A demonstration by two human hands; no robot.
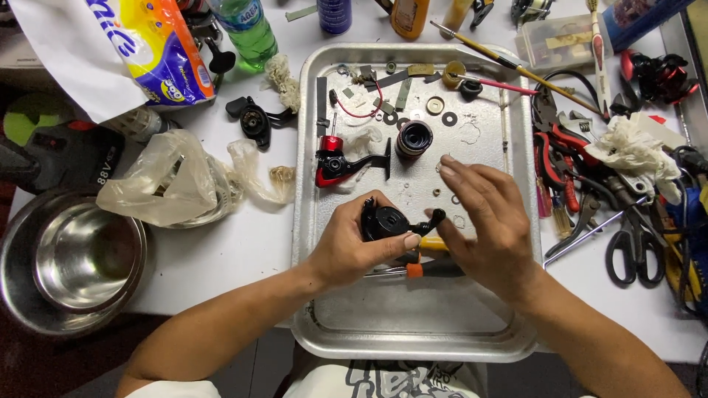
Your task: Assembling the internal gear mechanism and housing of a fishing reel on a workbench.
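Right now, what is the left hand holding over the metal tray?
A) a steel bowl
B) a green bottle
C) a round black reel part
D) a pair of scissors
C: the left hand wraps its grip around a round black reel part above the metal tray, while the scissors, green bottle and steel bowl lie untouched off the tray.
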